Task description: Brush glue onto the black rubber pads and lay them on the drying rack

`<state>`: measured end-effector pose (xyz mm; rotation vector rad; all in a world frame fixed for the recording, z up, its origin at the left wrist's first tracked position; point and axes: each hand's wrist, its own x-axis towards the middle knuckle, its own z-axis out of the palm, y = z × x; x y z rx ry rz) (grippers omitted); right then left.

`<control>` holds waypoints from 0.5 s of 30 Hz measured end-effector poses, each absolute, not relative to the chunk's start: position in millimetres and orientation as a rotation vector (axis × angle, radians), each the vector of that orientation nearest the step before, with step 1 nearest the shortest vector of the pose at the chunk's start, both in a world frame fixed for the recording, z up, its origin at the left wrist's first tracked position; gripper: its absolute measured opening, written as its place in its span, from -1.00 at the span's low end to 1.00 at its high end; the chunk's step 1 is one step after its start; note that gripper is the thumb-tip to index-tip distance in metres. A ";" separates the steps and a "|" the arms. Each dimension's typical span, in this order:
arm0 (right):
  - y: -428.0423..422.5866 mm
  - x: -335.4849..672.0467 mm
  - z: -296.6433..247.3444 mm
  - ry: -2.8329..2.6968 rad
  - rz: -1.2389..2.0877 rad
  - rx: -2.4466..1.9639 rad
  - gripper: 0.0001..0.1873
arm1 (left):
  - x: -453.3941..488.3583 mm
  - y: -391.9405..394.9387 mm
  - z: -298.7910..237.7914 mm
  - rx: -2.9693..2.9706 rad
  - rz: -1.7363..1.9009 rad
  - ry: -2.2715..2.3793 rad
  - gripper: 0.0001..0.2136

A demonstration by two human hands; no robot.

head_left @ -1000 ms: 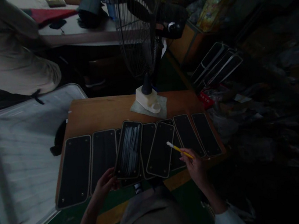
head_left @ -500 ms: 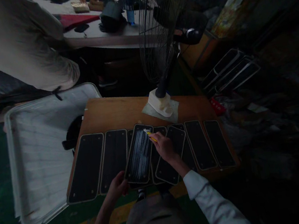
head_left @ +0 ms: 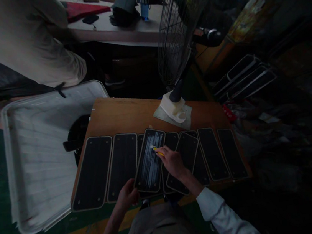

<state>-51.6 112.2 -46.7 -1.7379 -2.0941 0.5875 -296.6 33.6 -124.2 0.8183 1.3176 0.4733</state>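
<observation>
My right hand (head_left: 174, 163) is closed round a small brush (head_left: 158, 152) with a yellow handle. Its whitish tip touches the face of a black rectangular panel (head_left: 148, 174) with rounded corners and a pale edge. White streaks run lengthwise over that panel, which lies tilted on top of others. At its lower left corner, the fingers of my left hand (head_left: 129, 194) grip the edge. Beneath my right wrist lies another slanted black panel (head_left: 188, 149). More black panels, such as the leftmost one (head_left: 92, 172), lie in a row along the wooden board.
A white plastic container (head_left: 173, 106) sits on a greyish sheet on the wooden board (head_left: 126, 113). Behind stands a wire-caged fan (head_left: 171, 33). To the left is a large white tub (head_left: 39, 156), with a person (head_left: 26, 42) beside it. A blue bottle (head_left: 144, 2) stands on the far table.
The brush in my right hand has moved down the streaked panel, towards me. My left hand keeps its grip at the corner. The whole view has shifted slightly.
</observation>
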 end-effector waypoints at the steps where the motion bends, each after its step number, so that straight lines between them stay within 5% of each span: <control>1: 115.9 -51.1 -44.3 -2.068 0.579 -1.741 -0.77 | -297.0 33.5 -125.1 0.821 0.472 1.313 -0.66; 8: 153.4 -51.9 -57.7 -2.080 0.437 -1.832 -0.76 | -300.4 33.3 -127.8 0.824 0.454 1.277 -0.64; 15: 88.2 -56.7 -48.6 -1.939 0.819 -1.604 -0.81 | -299.1 32.7 -125.1 0.836 0.449 1.302 -0.65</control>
